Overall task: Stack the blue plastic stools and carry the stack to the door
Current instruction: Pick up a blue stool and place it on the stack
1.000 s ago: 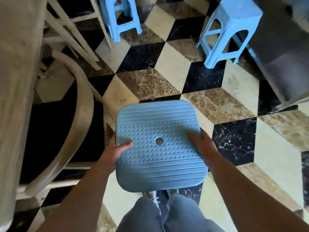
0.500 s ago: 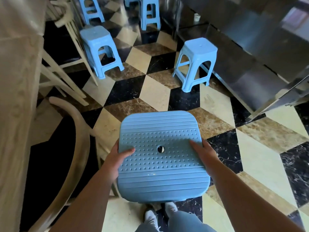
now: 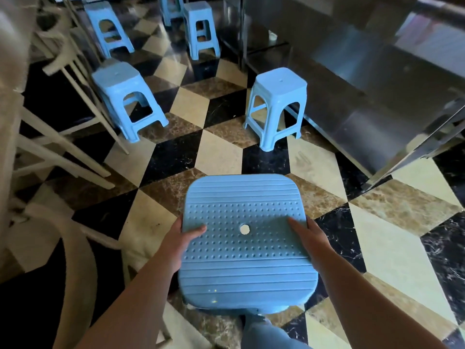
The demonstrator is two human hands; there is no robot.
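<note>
Floor [image 3: 219,154]: diamond tiles in black, cream & brown marble, runs thru whole view. Stainless steel counter [image 3: 377,79] fills upper R, its lower edge meeting floor. White wooden chairs [image 3: 63,137] crowd L side, legs splayed, one curved backrest low L.

Held blue stool [image 3: 242,243] sits centre-low, seen from above: square seat w/ rounded corners, ridged bands front & back, dotted middle, small round hole at centre. It's off the floor, carried in front of the person, above the jeans-clad leg [image 3: 266,333].

Other blue stools stand on floor ahead: nearest stool [image 3: 276,104] upper centre-R just beside counter; left stool [image 3: 125,96] next to chair legs; two far stools [image 3: 108,26] & [image 3: 200,28] at top, w/ part of another behind.

Left hand [image 3: 181,238] grips seat's L edge, thumb on top, fingers curled under, out of sight. Right hand [image 3: 308,234] grips R edge same way, thumb across dotted area. Both closed firmly on the held stool.
</note>
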